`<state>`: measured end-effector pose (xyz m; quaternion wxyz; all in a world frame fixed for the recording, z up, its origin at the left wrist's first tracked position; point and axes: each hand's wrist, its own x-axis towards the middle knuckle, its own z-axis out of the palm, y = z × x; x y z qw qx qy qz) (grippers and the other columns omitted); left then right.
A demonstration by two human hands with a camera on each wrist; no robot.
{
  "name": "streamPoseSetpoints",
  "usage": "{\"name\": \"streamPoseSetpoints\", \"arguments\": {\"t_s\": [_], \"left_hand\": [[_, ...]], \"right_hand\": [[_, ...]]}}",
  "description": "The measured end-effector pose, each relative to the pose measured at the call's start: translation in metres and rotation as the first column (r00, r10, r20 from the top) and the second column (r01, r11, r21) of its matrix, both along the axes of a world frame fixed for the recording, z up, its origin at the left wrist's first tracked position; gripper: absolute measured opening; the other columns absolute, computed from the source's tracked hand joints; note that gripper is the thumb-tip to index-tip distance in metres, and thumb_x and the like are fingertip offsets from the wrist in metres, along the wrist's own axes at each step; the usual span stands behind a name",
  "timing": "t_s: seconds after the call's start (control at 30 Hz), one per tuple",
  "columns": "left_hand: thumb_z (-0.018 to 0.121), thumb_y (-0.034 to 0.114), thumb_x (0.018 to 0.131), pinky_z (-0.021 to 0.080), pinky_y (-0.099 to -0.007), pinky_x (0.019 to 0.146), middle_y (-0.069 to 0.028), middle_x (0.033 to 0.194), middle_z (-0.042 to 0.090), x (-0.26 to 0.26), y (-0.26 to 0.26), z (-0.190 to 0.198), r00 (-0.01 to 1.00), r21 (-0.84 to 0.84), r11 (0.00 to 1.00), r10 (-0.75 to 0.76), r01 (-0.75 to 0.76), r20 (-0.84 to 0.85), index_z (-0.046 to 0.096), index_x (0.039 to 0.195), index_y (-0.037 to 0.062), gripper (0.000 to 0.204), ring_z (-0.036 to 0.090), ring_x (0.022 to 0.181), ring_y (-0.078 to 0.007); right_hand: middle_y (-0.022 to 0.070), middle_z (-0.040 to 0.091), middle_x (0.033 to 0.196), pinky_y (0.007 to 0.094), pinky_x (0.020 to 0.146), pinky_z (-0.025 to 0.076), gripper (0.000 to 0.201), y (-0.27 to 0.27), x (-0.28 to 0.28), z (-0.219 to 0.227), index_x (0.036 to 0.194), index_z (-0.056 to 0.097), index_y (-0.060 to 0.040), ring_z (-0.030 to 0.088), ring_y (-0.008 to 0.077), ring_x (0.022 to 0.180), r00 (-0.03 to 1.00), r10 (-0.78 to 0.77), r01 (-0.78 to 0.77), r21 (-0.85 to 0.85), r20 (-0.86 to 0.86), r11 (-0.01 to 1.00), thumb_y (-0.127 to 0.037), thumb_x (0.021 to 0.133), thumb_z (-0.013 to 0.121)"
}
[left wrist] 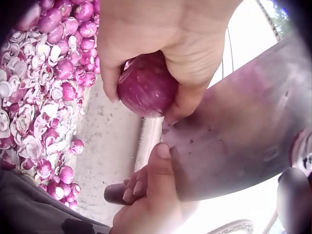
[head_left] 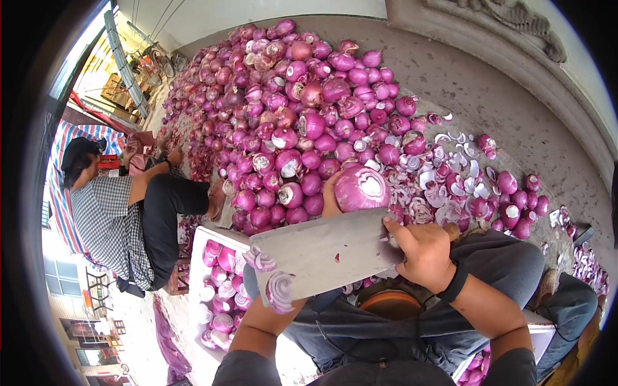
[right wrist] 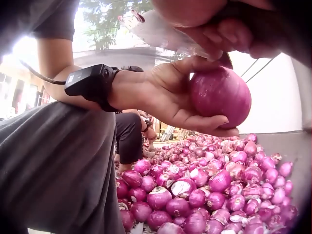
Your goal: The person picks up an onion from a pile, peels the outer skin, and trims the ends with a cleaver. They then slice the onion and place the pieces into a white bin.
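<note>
My left hand (right wrist: 161,92) grips a large red onion (head_left: 364,188), its fingers wrapped round the sides; in the head view most of that hand is behind the blade. The onion's trimmed end shows white and faces the right. My right hand (head_left: 425,254) holds a wide cleaver (head_left: 328,251) by the handle, thumb lying along the blade's near end. Blade and onion overlap in the head view, with the cleaver right below the onion. Onion rings (head_left: 280,291) cling to the blade's far left corner.
A big heap of red onions (head_left: 277,116) covers the ground ahead. Cut onion ends and skins (head_left: 444,183) lie at its right. A white box of peeled onions (head_left: 222,289) stands left of my legs. Another person (head_left: 116,206) sits at the left.
</note>
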<state>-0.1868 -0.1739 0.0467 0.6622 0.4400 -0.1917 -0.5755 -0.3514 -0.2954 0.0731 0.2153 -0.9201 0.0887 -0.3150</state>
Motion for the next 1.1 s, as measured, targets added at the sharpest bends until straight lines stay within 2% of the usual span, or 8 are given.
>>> {"name": "streamPoseSetpoints", "arguments": {"t_s": [0.27, 0.4, 0.53, 0.77, 0.83, 0.9, 1.0, 1.1], "left_hand": [[0.078, 0.002, 0.066, 0.044, -0.0382, 0.098, -0.0081, 0.131, 0.046, 0.009, 0.065, 0.005, 0.999, 0.021, 1.0, 0.007, -0.006, -0.047, 0.028, 0.14, 0.0121, 0.09, 0.047, 0.122, -0.0218], [0.078, 0.002, 0.066, 0.044, -0.0382, 0.098, -0.008, 0.131, 0.046, 0.006, 0.014, -0.001, 0.997, 0.032, 0.999, 0.005, -0.003, -0.072, 0.028, 0.14, 0.0123, 0.09, 0.047, 0.122, -0.0219], [0.078, 0.003, 0.067, 0.044, -0.0382, 0.098, -0.0079, 0.131, 0.046, 0.002, 0.009, -0.003, 0.996, 0.037, 0.999, 0.003, 0.001, -0.094, 0.028, 0.14, 0.0124, 0.089, 0.047, 0.122, -0.0219], [0.078, 0.004, 0.068, 0.045, -0.0383, 0.098, -0.0078, 0.131, 0.046, 0.005, -0.015, -0.003, 0.991, 0.047, 0.999, -0.011, 0.017, -0.135, 0.028, 0.14, 0.0126, 0.088, 0.047, 0.121, -0.0219], [0.078, 0.004, 0.068, 0.045, -0.0383, 0.098, -0.0078, 0.131, 0.046, 0.007, -0.026, -0.003, 0.989, 0.052, 0.998, -0.016, 0.024, -0.146, 0.028, 0.14, 0.0126, 0.088, 0.047, 0.121, -0.0219], [0.078, 0.004, 0.068, 0.045, -0.0383, 0.098, -0.0077, 0.131, 0.046, 0.011, 0.006, 0.001, 0.987, 0.058, 0.998, -0.025, 0.035, -0.158, 0.028, 0.14, 0.0127, 0.088, 0.047, 0.121, -0.0219], [0.078, 0.005, 0.069, 0.045, -0.0384, 0.098, -0.0077, 0.131, 0.046, 0.014, -0.026, 0.001, 0.984, 0.06, 0.997, -0.03, 0.041, -0.173, 0.028, 0.14, 0.0128, 0.087, 0.047, 0.121, -0.0219], [0.078, 0.005, 0.069, 0.045, -0.0384, 0.098, -0.0076, 0.132, 0.046, 0.019, -0.008, 0.003, 0.981, 0.072, 0.996, -0.041, 0.056, -0.19, 0.028, 0.14, 0.0129, 0.087, 0.048, 0.121, -0.022]], "right_hand": [[0.0047, 0.05, 0.058, 0.0378, 0.048, 0.038, 0.062, -0.004, 0.005, -0.012, 0.115, 0.057, -0.0037, 0.052, 0.0247, 0.05, 1.0, 0.009, -0.009, -0.023, 0.007, 1.0, -0.011, 0.056, 0.072], [0.0046, 0.05, 0.061, 0.0374, 0.048, 0.04, 0.064, -0.012, 0.004, -0.019, 0.113, 0.059, -0.006, 0.054, 0.0244, 0.053, 0.999, -0.04, 0.04, -0.026, 0.0, 0.999, -0.008, 0.05, 0.068], [0.0058, 0.054, 0.061, 0.0374, 0.048, 0.039, 0.059, -0.016, -0.001, -0.024, 0.116, 0.057, -0.0046, 0.054, 0.026, 0.052, 0.998, -0.048, 0.046, -0.04, -0.034, 0.998, -0.012, 0.06, 0.072], [0.0073, 0.055, 0.062, 0.0384, 0.05, 0.04, 0.057, -0.031, -0.012, -0.043, 0.116, 0.057, -0.0046, 0.055, 0.0274, 0.053, 0.993, -0.117, 0.115, -0.049, -0.035, 0.992, -0.016, 0.061, 0.071], [0.007, 0.052, 0.061, 0.0392, 0.05, 0.041, 0.058, -0.034, -0.016, -0.048, 0.113, 0.058, -0.0058, 0.054, 0.0269, 0.055, 0.988, -0.147, 0.145, -0.044, -0.052, 0.988, -0.008, 0.056, 0.07], [0.0074, 0.053, 0.061, 0.0395, 0.05, 0.041, 0.058, -0.04, -0.021, -0.052, 0.114, 0.057, -0.0057, 0.055, 0.0274, 0.055, 0.985, -0.158, 0.157, -0.031, -0.066, 0.987, -0.008, 0.057, 0.069], [0.0085, 0.054, 0.061, 0.0406, 0.051, 0.042, 0.057, -0.047, -0.025, -0.059, 0.114, 0.057, -0.0058, 0.056, 0.0289, 0.056, 0.987, -0.145, 0.145, -0.005, -0.064, 0.989, -0.007, 0.058, 0.069], [0.0106, 0.057, 0.064, 0.0415, 0.053, 0.043, 0.056, -0.062, -0.038, -0.069, 0.113, 0.057, -0.0063, 0.058, 0.0308, 0.058, 0.973, -0.177, 0.178, -0.005, -0.147, 0.984, -0.008, 0.058, 0.07]]}}
